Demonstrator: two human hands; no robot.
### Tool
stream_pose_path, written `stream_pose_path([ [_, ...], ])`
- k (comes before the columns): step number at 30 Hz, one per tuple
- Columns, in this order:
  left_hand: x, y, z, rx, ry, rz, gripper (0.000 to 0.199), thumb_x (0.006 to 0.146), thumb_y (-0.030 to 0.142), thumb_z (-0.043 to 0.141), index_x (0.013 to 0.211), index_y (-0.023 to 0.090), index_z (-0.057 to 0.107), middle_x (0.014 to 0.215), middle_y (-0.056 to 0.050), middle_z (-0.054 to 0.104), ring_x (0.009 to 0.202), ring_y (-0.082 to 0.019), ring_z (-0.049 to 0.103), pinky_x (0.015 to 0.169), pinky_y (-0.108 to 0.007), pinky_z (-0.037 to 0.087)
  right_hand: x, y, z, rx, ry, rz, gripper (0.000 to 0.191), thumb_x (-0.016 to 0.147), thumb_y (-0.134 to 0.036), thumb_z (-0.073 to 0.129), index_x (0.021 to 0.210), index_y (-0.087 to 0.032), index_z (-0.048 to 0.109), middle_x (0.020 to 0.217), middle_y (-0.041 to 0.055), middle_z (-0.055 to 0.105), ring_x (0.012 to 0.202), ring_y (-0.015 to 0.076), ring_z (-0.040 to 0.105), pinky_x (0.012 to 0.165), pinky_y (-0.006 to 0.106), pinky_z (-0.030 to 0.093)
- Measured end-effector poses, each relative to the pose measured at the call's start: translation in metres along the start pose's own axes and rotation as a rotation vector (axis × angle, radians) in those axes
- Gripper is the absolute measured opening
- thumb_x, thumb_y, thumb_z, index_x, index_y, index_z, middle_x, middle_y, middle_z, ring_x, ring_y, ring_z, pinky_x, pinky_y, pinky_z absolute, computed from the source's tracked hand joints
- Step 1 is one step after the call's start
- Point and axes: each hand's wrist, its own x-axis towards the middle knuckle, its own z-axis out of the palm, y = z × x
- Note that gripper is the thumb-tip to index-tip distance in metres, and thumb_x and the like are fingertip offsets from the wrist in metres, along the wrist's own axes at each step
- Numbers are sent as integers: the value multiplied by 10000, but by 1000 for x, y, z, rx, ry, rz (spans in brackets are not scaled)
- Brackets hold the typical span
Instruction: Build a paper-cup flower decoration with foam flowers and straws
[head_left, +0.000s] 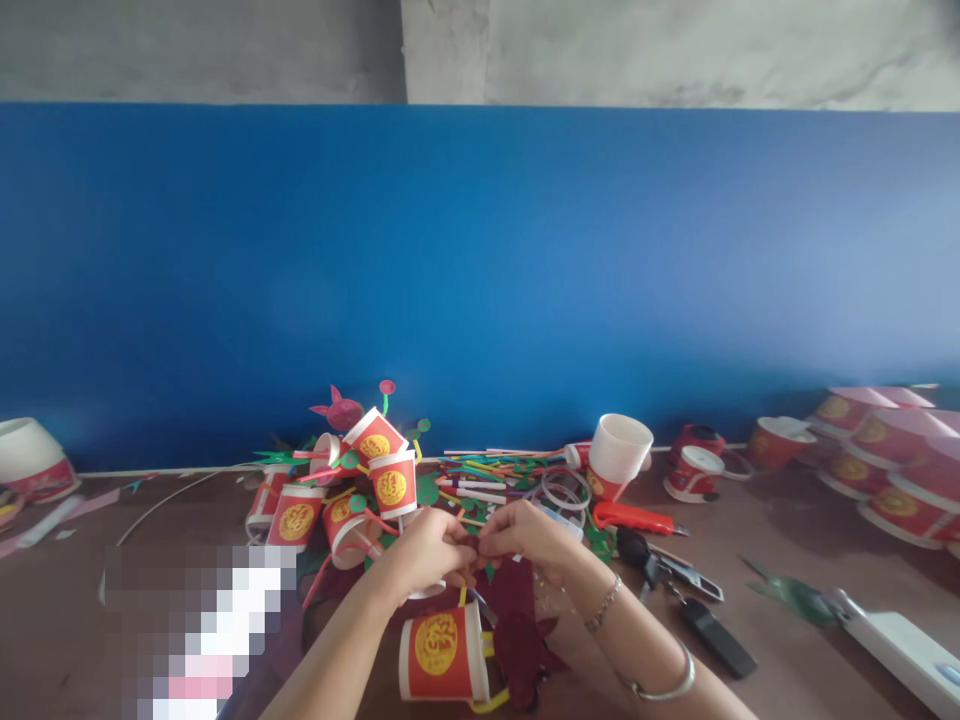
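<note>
My left hand (435, 545) and my right hand (521, 535) meet over the table, fingertips pinched close together. Something small and dark lies between the fingers, too small to name. Just below my hands, a red paper cup (442, 655) with a gold emblem lies on its side, with yellow strips at its rim. Beside it rests a dark red paper cutout (521, 650) with pointed parts. To the left of my left hand is a pile of red cups (296, 517) with straws and paper shapes attached.
Behind my hands lie coloured straws (480, 470). Stacked white cups (619, 450), an orange cutter (637, 517), keys with a black fob (716, 635) and a white tool (900, 640) are on the right. More cups (907, 460) stand at the far right.
</note>
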Motion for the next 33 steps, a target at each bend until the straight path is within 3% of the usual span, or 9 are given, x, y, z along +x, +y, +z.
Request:
stream_pose_path([
  [5, 2, -3, 1, 43, 26, 4, 106, 655, 246, 637, 626, 146, 616, 606, -43, 693, 629, -217, 693, 595, -289, 525, -1, 0, 2, -44, -9, -27, 85, 597, -190, 660, 591, -152, 736, 583, 12, 685, 527, 105, 536, 550, 212, 416],
  [8, 5, -7, 0, 41, 41, 9, 150, 648, 282, 655, 604, 154, 591, 538, -26, 667, 597, -214, 685, 573, -289, 519, -5, -5, 4, -237, 45, -52, 128, 625, -183, 623, 635, -145, 745, 547, -4, 647, 497, 92, 482, 498, 199, 355],
  [11, 8, -9, -1, 33, 51, 20, 196, 653, 312, 655, 577, 161, 557, 512, -18, 653, 549, -200, 671, 548, -283, 508, -15, -17, 6, -554, 179, -102, 179, 682, -225, 578, 674, -141, 736, 508, -16, 600, 457, 81, 413, 441, 208, 248],
  [14, 11, -10, -4, 30, 84, 42, 211, 672, 321, 633, 568, 162, 541, 500, -15, 641, 537, -194, 666, 530, -270, 498, -31, -29, 10, -801, 335, -148, 215, 718, -286, 567, 649, -147, 716, 535, 10, 625, 500, 106, 475, 460, 214, 267],
  [17, 11, -9, -6, 22, 120, 68, 194, 684, 320, 620, 606, 162, 538, 519, -17, 646, 560, -198, 674, 536, -272, 507, -44, -32, 18, -873, 142, -42, 314, 733, -385, 567, 541, -167, 686, 480, 20, 620, 467, 117, 509, 444, 212, 286],
  [20, 9, -5, -8, 25, 166, 80, 172, 710, 312, 593, 648, 162, 535, 588, -32, 675, 581, -197, 682, 552, -280, 516, -48, -27, 30, -969, 13, -49, 211, 650, -372, 649, 574, -180, 696, 559, 30, 669, 536, 148, 565, 478, 219, 312],
  [22, 6, -1, -9, 34, 192, 83, 159, 728, 301, 571, 659, 161, 546, 609, -37, 681, 588, -193, 684, 556, -278, 516, -46, -23, 36, -1021, 57, -91, 110, 643, -276, 639, 628, -183, 696, 655, 41, 698, 613, 164, 593, 516, 222, 320],
  [27, 2, 6, -12, -30, 212, 116, 140, 719, 256, 569, 619, 161, 549, 566, -19, 657, 555, -172, 666, 556, -264, 515, -42, -23, 35, -972, 138, -160, 190, 813, -219, 453, 774, -195, 638, 670, 28, 682, 592, 134, 594, 511, 211, 295],
  [33, 0, 12, -15, -29, 219, 98, 138, 700, 269, 588, 618, 172, 534, 465, 6, 615, 492, -172, 640, 494, -249, 483, -44, -23, 30, -1082, 232, -223, 174, 807, -148, 449, 792, -209, 611, 744, 21, 697, 654, 137, 619, 525, 236, 246],
])
